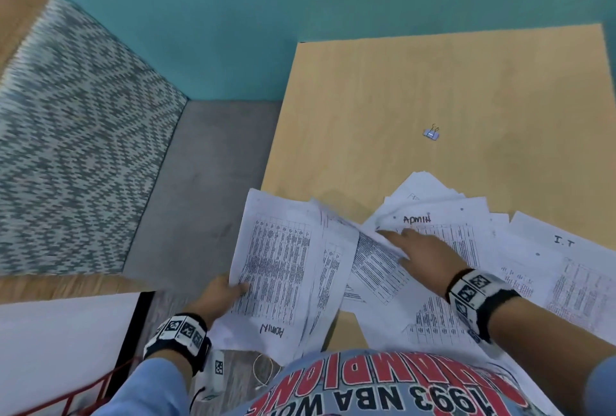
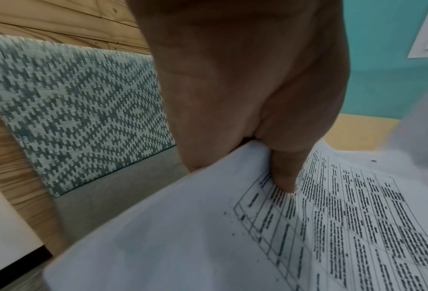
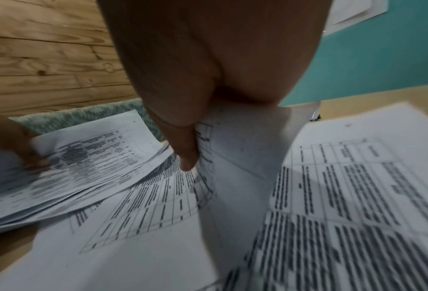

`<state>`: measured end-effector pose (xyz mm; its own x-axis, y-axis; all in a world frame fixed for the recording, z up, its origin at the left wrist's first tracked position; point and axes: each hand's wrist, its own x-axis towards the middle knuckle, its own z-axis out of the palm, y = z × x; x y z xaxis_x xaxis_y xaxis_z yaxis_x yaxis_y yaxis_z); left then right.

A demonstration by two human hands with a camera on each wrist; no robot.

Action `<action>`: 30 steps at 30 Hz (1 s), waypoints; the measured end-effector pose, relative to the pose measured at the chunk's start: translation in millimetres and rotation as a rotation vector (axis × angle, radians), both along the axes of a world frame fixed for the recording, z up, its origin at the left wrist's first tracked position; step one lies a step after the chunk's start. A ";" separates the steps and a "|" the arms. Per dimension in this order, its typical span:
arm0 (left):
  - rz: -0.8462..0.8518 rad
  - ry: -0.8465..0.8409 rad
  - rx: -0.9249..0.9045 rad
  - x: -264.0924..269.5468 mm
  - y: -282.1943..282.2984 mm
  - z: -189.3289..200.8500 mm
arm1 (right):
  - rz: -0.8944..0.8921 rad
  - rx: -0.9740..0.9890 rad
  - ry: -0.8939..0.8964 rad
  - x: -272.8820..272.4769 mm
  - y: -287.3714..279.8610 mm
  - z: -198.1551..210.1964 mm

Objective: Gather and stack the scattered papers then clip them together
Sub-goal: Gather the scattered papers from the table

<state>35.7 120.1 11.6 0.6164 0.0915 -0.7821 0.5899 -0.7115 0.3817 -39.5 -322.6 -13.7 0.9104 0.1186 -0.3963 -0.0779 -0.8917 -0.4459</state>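
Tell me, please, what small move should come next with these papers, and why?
Probably carry the sheet pinched in the right hand onto the bundle held by the left hand: more sheets lie scattered, and the binder clip sits unused.

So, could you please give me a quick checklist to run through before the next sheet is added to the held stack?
1. Left hand holds the gathered stack by its edge: ok.
2. Right hand has a sheet pinched: ok, seen in the right wrist view.
3. Held stack edges squared: not ok, sheets fan out.
4. All loose papers gathered: not ok, several lie spread on the table.
5. Binder clip within view and free: ok, alone on the table beyond the papers.
6. Sheet order or orientation consistent: cannot tell.
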 end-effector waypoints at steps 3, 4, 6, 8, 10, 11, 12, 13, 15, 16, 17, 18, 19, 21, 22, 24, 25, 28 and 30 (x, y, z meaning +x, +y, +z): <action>0.058 0.006 -0.012 -5.9 -7.4 1.7 | -0.055 0.134 0.074 -27.1 -10.2 9.7; 0.077 -0.001 -0.009 -7.3 -10.6 1.8 | -0.120 0.199 0.100 -33.1 -15.3 14.1; 0.055 -0.016 0.026 -9.4 -13.8 -4.0 | -0.321 0.242 0.144 -40.6 -30.1 14.3; 0.022 -0.043 0.061 -9.4 -13.7 -9.5 | -0.539 0.174 0.157 -48.8 -51.9 3.8; 0.007 -0.067 0.094 -7.5 -12.0 -13.8 | -0.677 0.042 0.139 -59.9 -71.5 -7.8; 0.007 -0.079 0.110 -6.0 -11.5 -14.7 | -0.722 -0.049 0.134 -65.3 -77.7 -12.1; 0.004 -0.097 0.130 -4.4 -13.3 -12.1 | -0.753 -0.116 0.141 -69.5 -80.5 -15.5; -0.001 -0.114 0.143 -2.5 -13.8 -10.3 | -0.806 -0.130 0.164 -73.2 -79.2 -17.3; -0.008 -0.150 0.146 1.0 -14.5 -5.2 | -0.900 -0.141 0.149 -74.8 -71.7 -18.5; 0.003 -0.162 0.137 2.6 -12.5 -4.6 | -0.928 -0.129 0.136 -71.7 -67.9 -17.6; 0.023 -0.176 0.128 3.4 -11.6 -1.9 | -0.945 -0.092 0.138 -67.7 -65.0 -16.6; 0.042 -0.191 0.120 3.9 -10.3 0.8 | -0.964 -0.030 0.155 -63.4 -64.2 -17.8; 0.061 -0.201 0.108 4.1 -9.5 3.9 | -0.985 0.045 0.180 -59.1 -63.6 -16.7; 0.105 -0.220 0.075 4.0 -4.6 6.1 | -0.990 0.154 0.214 -55.1 -66.3 -16.8; 0.133 -0.228 0.055 3.3 -1.0 5.6 | -0.966 0.161 0.215 -56.1 -68.4 -16.4; 0.189 -0.243 0.008 1.1 4.2 8.0 | -0.919 0.171 0.183 -61.4 -71.8 -12.2; 0.207 -0.252 -0.003 -0.5 6.0 10.0 | -0.908 0.208 0.147 -64.8 -74.0 -9.0; 0.271 -0.299 -0.069 -8.9 15.5 10.6 | -0.860 0.380 0.052 -69.8 -81.7 9.0; 0.321 -0.333 -0.106 -15.7 20.5 12.8 | -0.754 0.434 0.068 -67.1 -83.1 28.6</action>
<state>20.0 140.6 24.4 0.7888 0.2489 -0.5620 0.6070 -0.4598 0.6482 -106.6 -405.7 14.8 0.7828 -0.3529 -0.5125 -0.6179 -0.3440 -0.7070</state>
